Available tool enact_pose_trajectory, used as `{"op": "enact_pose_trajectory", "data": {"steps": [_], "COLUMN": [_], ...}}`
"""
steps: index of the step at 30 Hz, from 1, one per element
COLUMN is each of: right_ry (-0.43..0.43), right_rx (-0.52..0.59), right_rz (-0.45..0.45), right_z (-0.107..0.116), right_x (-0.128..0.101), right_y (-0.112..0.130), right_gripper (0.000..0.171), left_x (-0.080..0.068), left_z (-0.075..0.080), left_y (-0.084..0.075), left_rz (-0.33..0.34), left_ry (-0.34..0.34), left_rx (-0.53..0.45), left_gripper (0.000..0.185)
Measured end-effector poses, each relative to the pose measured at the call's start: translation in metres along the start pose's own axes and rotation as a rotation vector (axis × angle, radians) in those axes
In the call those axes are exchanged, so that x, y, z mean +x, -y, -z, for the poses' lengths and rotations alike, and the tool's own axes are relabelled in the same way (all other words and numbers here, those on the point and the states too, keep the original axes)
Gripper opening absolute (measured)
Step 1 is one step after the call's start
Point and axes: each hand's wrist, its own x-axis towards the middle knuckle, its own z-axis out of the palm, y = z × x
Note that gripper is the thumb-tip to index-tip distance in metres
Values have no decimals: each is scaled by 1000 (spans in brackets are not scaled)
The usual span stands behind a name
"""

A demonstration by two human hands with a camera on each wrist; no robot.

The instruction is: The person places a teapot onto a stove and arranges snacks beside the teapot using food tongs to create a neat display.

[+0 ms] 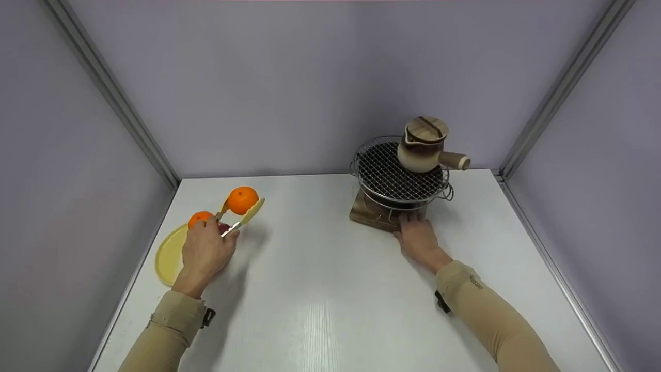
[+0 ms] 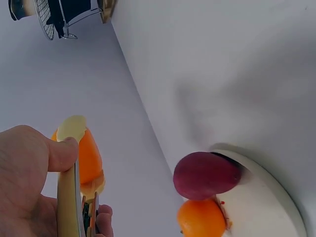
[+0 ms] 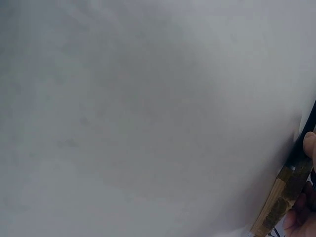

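Note:
In the head view my left hand (image 1: 206, 250) holds a pair of tongs (image 1: 253, 209) with pale yellow tips. Between those tips is an orange (image 1: 243, 200), raised above the table. The left wrist view shows my thumb pressing one arm of the tongs (image 2: 68, 197), with the held orange (image 2: 90, 158) beyond. Below lie a dark red oval fruit (image 2: 206, 175) and a second orange (image 2: 201, 218) on a yellow plate (image 1: 166, 261). My right hand (image 1: 417, 238) grips the front edge of a grill stove's wooden base (image 1: 369, 217); the thumb and fingers lie against it in the right wrist view.
A round wire grill (image 1: 395, 178) tops the stove at the back right. On it stands a brown and cream pot (image 1: 415, 156) with a wooden lid and side handle. Grey walls (image 1: 289, 88) border the white table (image 1: 315, 268) at the back and sides.

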Motion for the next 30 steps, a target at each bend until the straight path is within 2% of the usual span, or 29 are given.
{"op": "enact_pose_trajectory", "data": {"steps": [5, 12, 19, 30], "right_ry": [-4, 1, 41, 45], "right_rx": [3, 1, -13, -11], "right_rz": [-4, -3, -33, -42], "right_z": [1, 1, 2, 5], "right_x": [0, 1, 1, 2], "right_y": [0, 2, 5, 6], "right_gripper": [56, 55, 66, 65], "left_x": [5, 11, 15, 24], "left_z": [0, 0, 1, 1], "left_y": [-8, -19, -31, -58], "left_rz": [-14, -17, -87, -122], "left_ry": [10, 27, -24, 28], "left_rx": [-4, 7, 17, 25], "left_gripper": [54, 65, 64, 69]}}
